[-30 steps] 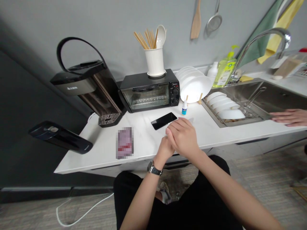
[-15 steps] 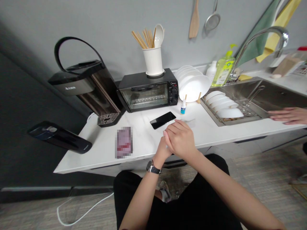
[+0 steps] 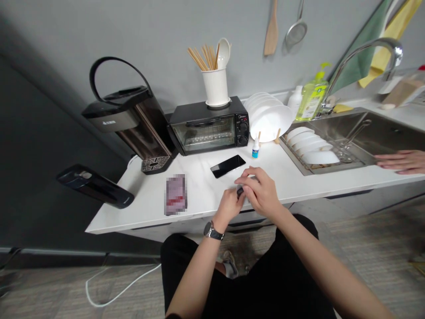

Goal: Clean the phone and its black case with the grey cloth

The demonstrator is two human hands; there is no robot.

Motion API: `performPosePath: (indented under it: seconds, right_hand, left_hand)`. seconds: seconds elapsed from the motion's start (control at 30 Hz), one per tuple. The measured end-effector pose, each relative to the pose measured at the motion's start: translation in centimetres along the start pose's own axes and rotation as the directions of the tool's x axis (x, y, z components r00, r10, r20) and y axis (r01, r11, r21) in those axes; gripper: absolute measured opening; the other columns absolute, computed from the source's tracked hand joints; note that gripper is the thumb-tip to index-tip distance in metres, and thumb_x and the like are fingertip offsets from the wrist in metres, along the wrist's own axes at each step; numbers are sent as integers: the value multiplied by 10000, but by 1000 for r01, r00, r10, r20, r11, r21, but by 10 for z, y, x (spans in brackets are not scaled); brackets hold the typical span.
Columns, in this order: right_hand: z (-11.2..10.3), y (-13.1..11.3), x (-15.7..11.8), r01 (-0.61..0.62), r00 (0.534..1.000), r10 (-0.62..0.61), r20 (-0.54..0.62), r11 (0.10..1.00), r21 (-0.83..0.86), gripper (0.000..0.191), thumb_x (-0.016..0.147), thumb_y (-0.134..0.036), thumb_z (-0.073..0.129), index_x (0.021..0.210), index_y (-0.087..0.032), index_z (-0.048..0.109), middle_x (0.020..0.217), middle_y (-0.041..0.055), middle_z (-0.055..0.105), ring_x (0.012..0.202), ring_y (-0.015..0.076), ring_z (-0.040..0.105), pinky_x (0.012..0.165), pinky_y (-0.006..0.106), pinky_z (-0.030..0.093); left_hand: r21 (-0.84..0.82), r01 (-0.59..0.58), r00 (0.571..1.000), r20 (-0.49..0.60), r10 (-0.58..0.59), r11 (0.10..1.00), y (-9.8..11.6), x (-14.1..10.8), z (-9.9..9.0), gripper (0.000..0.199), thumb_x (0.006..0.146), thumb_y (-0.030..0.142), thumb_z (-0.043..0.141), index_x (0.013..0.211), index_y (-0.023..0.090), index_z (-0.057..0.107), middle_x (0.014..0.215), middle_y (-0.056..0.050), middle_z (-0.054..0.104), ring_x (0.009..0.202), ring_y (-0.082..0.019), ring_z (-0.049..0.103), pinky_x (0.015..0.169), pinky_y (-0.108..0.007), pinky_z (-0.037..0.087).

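As my right hand (image 3: 262,191) loosens, a dark object (image 3: 239,192) gripped by my left hand (image 3: 229,204) becomes reachable; whether the right holds it, I can't tell.

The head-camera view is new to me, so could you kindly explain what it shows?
There is no machine: a camera on a person's head looks down at their bare hands. The left hand, below a black-strapped round watch, meets the right hand. A small dark object shows between them, too hidden to identify. On the white countertop lies a flat black phone; a small white bottle with a blue label stands nearby. Another person's hand rests beside the steel sink.
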State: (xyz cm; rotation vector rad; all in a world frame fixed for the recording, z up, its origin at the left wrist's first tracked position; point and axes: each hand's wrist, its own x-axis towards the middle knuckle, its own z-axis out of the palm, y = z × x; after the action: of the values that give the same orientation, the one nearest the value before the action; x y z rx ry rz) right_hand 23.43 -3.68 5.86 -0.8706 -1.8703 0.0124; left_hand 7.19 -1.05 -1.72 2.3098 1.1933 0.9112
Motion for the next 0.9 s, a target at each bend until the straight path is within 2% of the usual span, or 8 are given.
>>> performPosePath:
  seconds: [0.1,0.2,0.3,0.37,0.5,0.6,0.77,0.9]
  right_hand:
    - [-6,16,-13,8,1000,-9,4,998,58,379,1111,-380,391,1038,-226,730,992,98,726,925,231,703,788,354,549]
    - [-16,38,-22,-192,976,197,-97,980,56,440,1125,-402,346,941,-231,708,902,75,744,842,219,708,772,342,529]
    - [-22,55,-27,-512,791,480,-378,859,19,522,1124,-486,307,799,-234,628,723,39,667,684,213,627,682,333,464]
    - [-21,64,-30,-612,714,567,-411,791,29,517,1110,-533,305,810,-235,601,687,21,616,650,214,581,651,330,419]
    - [-7,81,-38,-607,770,601,-216,794,46,339,1070,-472,354,1208,-221,536,895,33,671,695,220,603,683,330,426]
    - [2,96,-47,-592,791,587,-172,806,27,284,990,-361,417,1238,-224,438,932,36,654,692,224,600,677,337,437]
    - [-9,112,-56,-574,809,568,-150,819,2,148,903,-305,501,1026,-229,533,824,10,603,676,203,559,679,334,458]
    - [-23,97,-57,-432,898,427,-104,902,-29,316,913,-241,538,1220,-195,602,1184,129,642,1025,251,648,901,408,531]
  left_hand:
    - [81,-76,996,47,72,994,5,-3,-16,256,1078,243,511,1141,202,755,995,-67,817,888,-216,783,819,-289,578]
    - [206,-77,995,71,63,976,11,-4,-34,364,1032,141,551,1356,251,675,1265,-58,781,1119,-228,762,964,-325,583]
    - [365,20,999,31,-33,931,17,-5,-42,545,950,0,540,1443,220,609,1373,-80,733,1183,-247,743,987,-355,596]
    - [455,88,995,-7,-95,886,22,-7,-40,557,930,-17,547,1448,179,598,1391,-121,718,1162,-273,750,942,-378,617]
    - [541,143,987,-14,-162,829,32,-8,-26,561,906,138,729,1444,87,578,1486,-267,609,1267,-361,694,957,-437,617]
    - [515,121,988,24,-155,848,32,-9,-24,725,881,323,809,1480,29,524,1508,-330,557,1407,-415,582,1051,-491,575]
    - [313,77,992,68,-104,947,4,-18,-48,847,911,393,783,1623,193,371,1624,-186,495,1520,-349,469,1236,-531,424]
    - [126,45,985,163,-65,991,-26,-27,-62,937,912,398,783,1676,286,251,1688,-122,416,1530,-284,456,1259,-464,402]
